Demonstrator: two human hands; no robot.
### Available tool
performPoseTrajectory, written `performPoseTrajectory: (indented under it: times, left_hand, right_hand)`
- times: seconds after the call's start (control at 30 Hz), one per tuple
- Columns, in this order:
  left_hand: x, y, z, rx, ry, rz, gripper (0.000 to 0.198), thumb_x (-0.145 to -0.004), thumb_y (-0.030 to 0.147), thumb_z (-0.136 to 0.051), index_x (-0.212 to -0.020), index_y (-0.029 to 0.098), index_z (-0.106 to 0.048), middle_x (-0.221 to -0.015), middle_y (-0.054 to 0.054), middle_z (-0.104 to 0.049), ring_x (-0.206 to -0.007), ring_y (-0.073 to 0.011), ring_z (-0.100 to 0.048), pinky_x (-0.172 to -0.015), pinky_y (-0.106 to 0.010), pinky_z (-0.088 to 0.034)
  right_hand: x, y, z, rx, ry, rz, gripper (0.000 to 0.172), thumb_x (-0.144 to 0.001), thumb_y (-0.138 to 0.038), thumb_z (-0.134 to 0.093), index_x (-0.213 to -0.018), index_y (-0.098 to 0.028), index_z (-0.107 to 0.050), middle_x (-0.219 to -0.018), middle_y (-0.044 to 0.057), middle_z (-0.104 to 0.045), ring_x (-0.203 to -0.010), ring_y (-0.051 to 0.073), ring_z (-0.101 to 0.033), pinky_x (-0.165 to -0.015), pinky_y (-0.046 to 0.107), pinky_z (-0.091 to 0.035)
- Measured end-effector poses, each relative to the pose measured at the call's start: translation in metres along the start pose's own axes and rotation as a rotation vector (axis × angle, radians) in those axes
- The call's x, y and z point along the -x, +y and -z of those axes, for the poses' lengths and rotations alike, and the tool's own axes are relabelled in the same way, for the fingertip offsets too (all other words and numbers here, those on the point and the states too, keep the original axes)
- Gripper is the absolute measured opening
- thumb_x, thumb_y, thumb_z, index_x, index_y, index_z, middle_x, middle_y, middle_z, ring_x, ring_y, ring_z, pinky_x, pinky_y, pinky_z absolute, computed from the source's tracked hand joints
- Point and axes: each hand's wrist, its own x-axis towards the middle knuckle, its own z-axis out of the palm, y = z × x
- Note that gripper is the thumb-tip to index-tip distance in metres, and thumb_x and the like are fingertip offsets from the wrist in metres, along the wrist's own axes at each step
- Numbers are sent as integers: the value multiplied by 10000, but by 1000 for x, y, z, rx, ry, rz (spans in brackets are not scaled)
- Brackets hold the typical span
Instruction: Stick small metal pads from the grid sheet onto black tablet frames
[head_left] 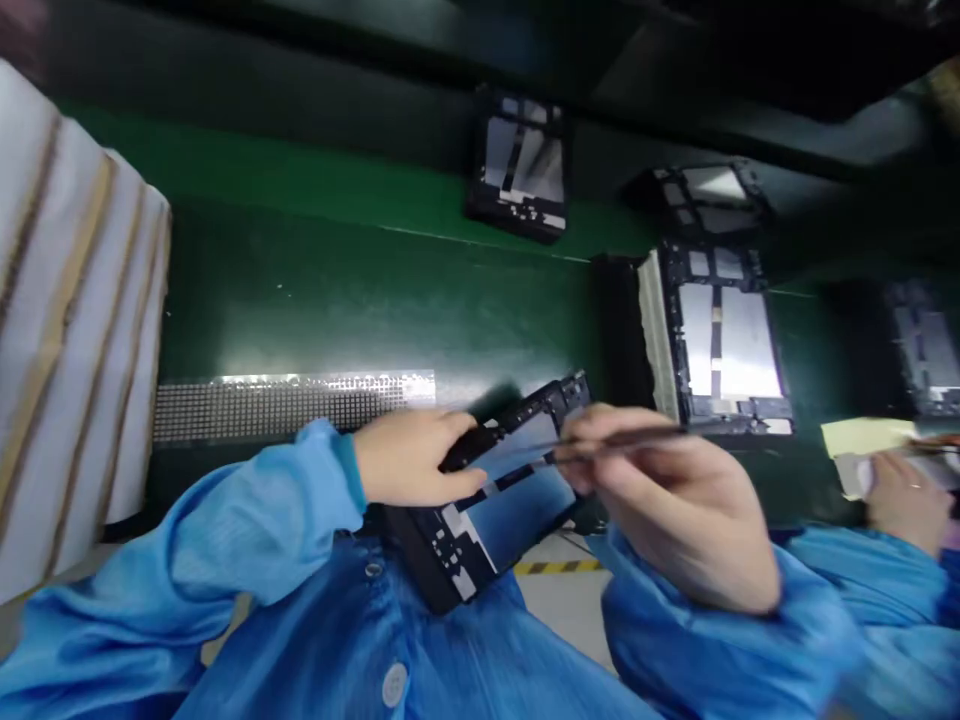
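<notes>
My left hand [416,460] grips the upper left edge of an open tablet chassis [487,500], black-framed with a shiny metal inside, held tilted close to my body. My right hand [667,510] is pinched on thin tweezers [622,440], their tip reaching left over the chassis interior. Both arms wear blue sleeves. The picture is smeared by motion.
A green conveyor belt [337,290] runs ahead with several more open tablet chassis [720,340] on it, including a farther chassis [521,170]. A perforated metal strip [292,400] lies on its near edge. White striped stacks [67,330] stand left. A co-worker's hand [900,495] is at right near yellow paper [862,435].
</notes>
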Motion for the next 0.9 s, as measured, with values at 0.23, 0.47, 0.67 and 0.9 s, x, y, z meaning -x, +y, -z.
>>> performPoseTrajectory:
  times: [0.23, 0.47, 0.67, 0.9]
  left_hand:
    - [5, -19, 79, -466, 91, -27, 117, -931, 276, -653, -953, 218, -752, -718, 18, -612, -678, -153, -517, -727, -323, -331]
    - [-6, -33, 73, -798, -17, -43, 151, -987, 235, -654, -1044, 253, -793, -705, 32, -628, -622, -154, -508, -660, -327, -255]
    - [-7, -26, 73, -857, -41, 15, 144, -1019, 262, -673, -1071, 260, -807, -770, 6, -682, -668, -181, -538, -682, -349, -276]
    - [-4, -33, 73, -834, 22, -76, 206, -1022, 292, -680, -1154, 270, -837, -773, 30, -719, -637, -144, -527, -667, -326, -290]
  right_hand:
    - [-85, 56, -51, 365, -333, 84, 158, -1078, -338, -781, -1192, -237, -823, -1165, 63, -884, -1095, 236, -840, -1012, 401, -664]
    - [-84, 67, -50, 399, -368, 91, 170, -1102, -327, -755, -1233, -220, -775, -1228, 63, -871, -1152, 213, -832, -1048, 364, -663]
    - [-91, 61, -48, 434, -413, 145, 111, -1103, -300, -752, -1177, -227, -793, -1176, 52, -881, -1118, 224, -844, -1040, 386, -679]
    - [-6, 57, -63, 213, 99, 83, 143, -1127, -325, -706, -1253, -316, -773, -1069, 47, -837, -970, 249, -842, -886, 446, -734]
